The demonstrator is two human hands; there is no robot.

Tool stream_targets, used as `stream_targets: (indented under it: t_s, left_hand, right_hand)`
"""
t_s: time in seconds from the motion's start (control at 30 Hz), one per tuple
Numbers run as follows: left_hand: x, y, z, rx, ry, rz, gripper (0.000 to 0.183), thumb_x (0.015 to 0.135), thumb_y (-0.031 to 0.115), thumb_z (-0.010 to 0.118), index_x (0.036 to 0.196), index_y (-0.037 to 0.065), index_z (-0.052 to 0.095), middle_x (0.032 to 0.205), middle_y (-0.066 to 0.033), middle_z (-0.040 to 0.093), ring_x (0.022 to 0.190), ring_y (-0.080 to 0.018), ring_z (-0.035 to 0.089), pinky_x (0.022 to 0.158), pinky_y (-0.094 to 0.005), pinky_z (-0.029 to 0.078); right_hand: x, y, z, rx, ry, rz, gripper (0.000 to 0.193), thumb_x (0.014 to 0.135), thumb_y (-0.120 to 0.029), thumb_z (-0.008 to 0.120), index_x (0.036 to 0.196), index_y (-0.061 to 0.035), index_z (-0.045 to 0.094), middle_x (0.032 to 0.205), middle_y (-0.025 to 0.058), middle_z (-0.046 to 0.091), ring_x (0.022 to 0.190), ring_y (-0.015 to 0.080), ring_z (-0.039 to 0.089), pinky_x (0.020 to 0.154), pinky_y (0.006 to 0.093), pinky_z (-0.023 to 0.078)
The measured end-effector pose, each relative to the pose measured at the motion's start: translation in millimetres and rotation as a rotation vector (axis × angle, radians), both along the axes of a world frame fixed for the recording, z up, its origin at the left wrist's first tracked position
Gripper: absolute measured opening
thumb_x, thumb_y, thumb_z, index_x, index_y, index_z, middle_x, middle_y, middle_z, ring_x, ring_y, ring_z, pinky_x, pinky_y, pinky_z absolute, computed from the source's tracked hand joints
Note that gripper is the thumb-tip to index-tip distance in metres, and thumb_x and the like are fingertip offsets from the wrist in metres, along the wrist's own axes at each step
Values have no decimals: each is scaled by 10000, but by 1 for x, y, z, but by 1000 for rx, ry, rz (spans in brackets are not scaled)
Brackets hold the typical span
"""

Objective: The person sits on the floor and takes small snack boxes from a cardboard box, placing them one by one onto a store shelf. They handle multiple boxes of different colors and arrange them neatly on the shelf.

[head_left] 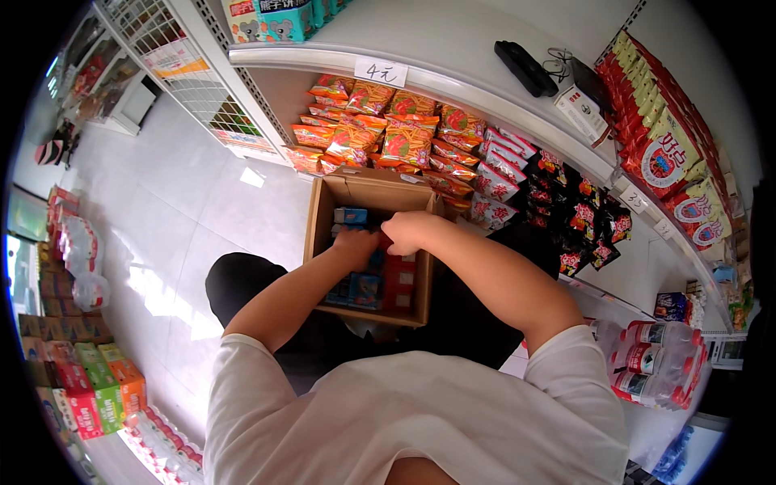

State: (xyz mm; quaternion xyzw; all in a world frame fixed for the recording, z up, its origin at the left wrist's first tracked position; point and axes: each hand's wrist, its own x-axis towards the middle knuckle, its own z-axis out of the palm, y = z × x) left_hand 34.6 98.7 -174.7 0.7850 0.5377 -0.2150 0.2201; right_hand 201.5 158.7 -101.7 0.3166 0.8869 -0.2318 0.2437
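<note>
An open cardboard box (pixel 313 234) sits in front of me between my knees, with both my hands inside it. Small blue boxes (pixel 365 291) fill its left part, and small red boxes (pixel 399 283) are stacked along its right side. My left hand (pixel 356 247) has its fingers curled over the middle of the contents; what they grip is hidden. Close beside it, my right hand (pixel 408 232) is closed on a small red box (pixel 385 241), which shows only in part under the fingers. Another blue box (pixel 350 216) lies near the far wall of the carton.
Behind the carton, a low shelf holds orange snack bags (pixel 352 144) and black snack bags (pixel 582 214). A shelf edge (pixel 453 79) juts out above. Shrink-wrapped bottles (pixel 651 364) stand at right; colourful cartons (pixel 101 392) line the left. Pale tiled floor (pixel 182 206) lies leftward.
</note>
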Motion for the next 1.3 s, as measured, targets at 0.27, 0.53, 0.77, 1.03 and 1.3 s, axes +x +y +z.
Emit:
stream_targets:
  t_s: [0.27, 0.53, 0.77, 1.03, 1.3]
  left_hand:
    - [-36, -4, 53, 146, -575, 59, 382, 790, 209, 816, 1120, 47, 708, 1057, -190, 741, 1024, -380, 707, 856, -455, 562]
    - [-99, -6, 138, 320, -1204, 552, 245, 977, 174, 703, 1135, -13, 695, 1016, -78, 739, 946, -172, 688, 859, -344, 540]
    - [-154, -6, 156, 296, -1591, 926, 231, 1055, 228, 565, 1068, 26, 677, 918, -37, 721, 834, -125, 695, 795, -273, 541]
    - [-145, 12, 131, 214, -1528, 640, 130, 1024, 118, 619, 994, 0, 663, 843, -36, 690, 764, -106, 645, 682, -272, 516]
    - [-150, 36, 124, 407, -1178, 468, 142, 935, 132, 683, 983, -2, 685, 831, -148, 723, 702, -262, 698, 664, -380, 546]
  right_hand:
    - [-18, 3, -4, -334, 275, -174, 618, 702, -322, 926, 1154, 10, 667, 963, 177, 749, 710, 268, 744, 581, 351, 622]
    - [-11, -2, 70, -710, 566, -537, 518, 897, -335, 798, 1242, 23, 654, 1076, 110, 741, 915, 196, 738, 690, 363, 623]
    - [-23, -25, 84, -1202, 1283, -959, 466, 980, -158, 682, 1419, -132, 527, 1308, 72, 657, 1121, 207, 671, 838, 412, 588]
    - [-67, -3, 123, -917, 1455, -881, 433, 924, -154, 757, 1316, -162, 574, 1179, 54, 687, 1035, 196, 671, 799, 423, 601]
    - [-96, 85, 195, -759, 1490, -878, 375, 915, -287, 785, 1243, -153, 661, 1138, -11, 697, 1014, 148, 659, 705, 353, 582]
